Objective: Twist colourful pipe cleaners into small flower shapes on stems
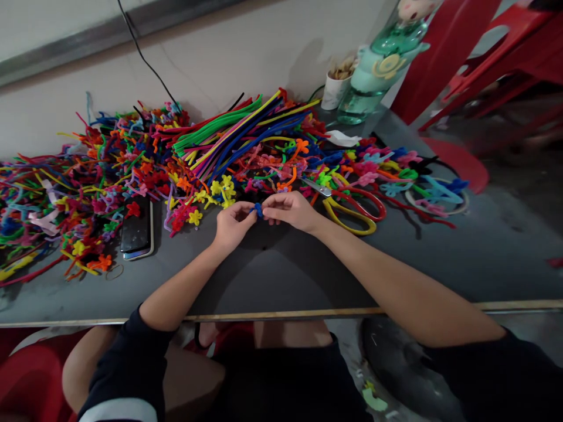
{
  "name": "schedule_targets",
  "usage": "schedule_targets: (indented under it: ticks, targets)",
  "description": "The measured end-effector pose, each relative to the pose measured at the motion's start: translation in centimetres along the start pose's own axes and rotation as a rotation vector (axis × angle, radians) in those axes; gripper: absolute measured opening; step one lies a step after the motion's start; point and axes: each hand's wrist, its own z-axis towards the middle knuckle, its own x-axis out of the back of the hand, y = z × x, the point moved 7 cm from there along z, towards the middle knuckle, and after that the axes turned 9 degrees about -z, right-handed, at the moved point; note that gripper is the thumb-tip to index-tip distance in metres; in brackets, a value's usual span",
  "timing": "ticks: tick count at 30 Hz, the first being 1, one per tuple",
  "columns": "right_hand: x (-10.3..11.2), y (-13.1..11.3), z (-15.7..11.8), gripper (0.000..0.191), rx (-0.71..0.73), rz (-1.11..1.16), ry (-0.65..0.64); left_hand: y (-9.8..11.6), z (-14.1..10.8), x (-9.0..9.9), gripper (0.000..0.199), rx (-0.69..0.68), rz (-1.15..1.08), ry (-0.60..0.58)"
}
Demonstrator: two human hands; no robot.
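Observation:
A small blue pipe-cleaner piece (258, 210) is pinched between my two hands above the dark table (281, 275). My left hand (234, 225) grips it from the left with thumb and fingers pressed together. From the right, the fingertips of my right hand (292, 211) close on the same piece, with the lower fingers curled. Just beyond my hands lie yellow pipe-cleaner flowers (223, 190) and a big heap of coloured pipe cleaners (118, 170). A bundle of straight pipe cleaners (233, 135) rests on the heap.
Scissors with red and yellow handles (352, 208) lie right of my right hand. A phone (137, 231) lies to the left. At the back right stand a white cup (335, 91) and a greenish clear container (372, 76). The table's front edge (281, 315) runs below my forearms.

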Motion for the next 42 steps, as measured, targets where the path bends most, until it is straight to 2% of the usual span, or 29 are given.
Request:
schedule_targets:
  ticks: [7,12,18,24,29,37,39,42]
  targets:
    - [0.2,0.6,0.0,0.035,-0.025,-0.020,0.048,0.9,-0.1,-0.1,0.020,-0.092,0.114,-0.002]
    - [0.2,0.5,0.0,0.033,-0.020,-0.038,0.059,0.8,-0.1,0.0,0.018,-0.079,0.112,0.007]
    - [0.3,0.5,0.0,0.032,0.010,-0.036,0.061,0.0,-0.1,-0.2,0.021,0.030,-0.039,-0.034]
    - [0.3,0.2,0.0,0.032,0.031,-0.021,0.025,0.4,-0.2,-0.5,0.020,0.014,-0.119,-0.078]
    - [-0.1,-0.2,-0.2,0.030,0.051,-0.035,-0.018,0.6,-0.5,-0.6,0.019,-0.006,-0.073,-0.087]
    - [-0.1,-0.1,-0.1,0.034,0.042,-0.081,-0.003,0.4,-0.4,-0.8,0.017,-0.014,-0.019,-0.100]
    - [0.2,-0.2,-0.1,0.035,0.056,-0.079,0.039,0.1,-0.3,-0.9,0.018,0.007,-0.030,-0.107]
    - [1.2,-0.9,-0.6,0.029,0.144,-0.119,0.175,-0.4,-0.2,-0.9,0.022,0.070,-0.080,-0.099]
